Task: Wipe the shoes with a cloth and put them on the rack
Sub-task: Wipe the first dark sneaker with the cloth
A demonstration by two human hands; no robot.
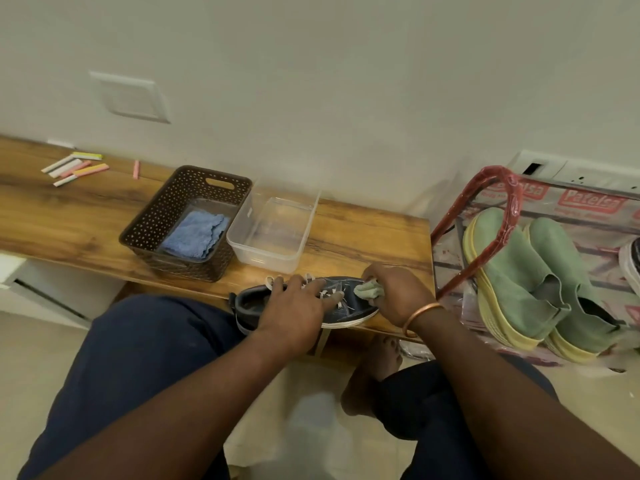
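A dark blue sneaker (349, 304) with white laces and a white sole lies at the front edge of the wooden table (69, 216), toe to the right. My left hand (294, 310) rests on its laces with fingers spread, holding it down. My right hand (394, 289) grips a bunched green cloth (369, 289) and presses it on the toe. The red-framed shoe rack (485, 216) stands to the right of the table and holds a pair of green boots (519, 271) with yellow soles.
A brown perforated basket (145, 226) with a blue cloth (195, 233) in it sits behind the shoe, beside a clear plastic tub (301, 237). Coloured chalk sticks (74, 168) lie at the table's far left. A dark shoe's white edge (628, 261) shows at the rack's right. My knees are below the table.
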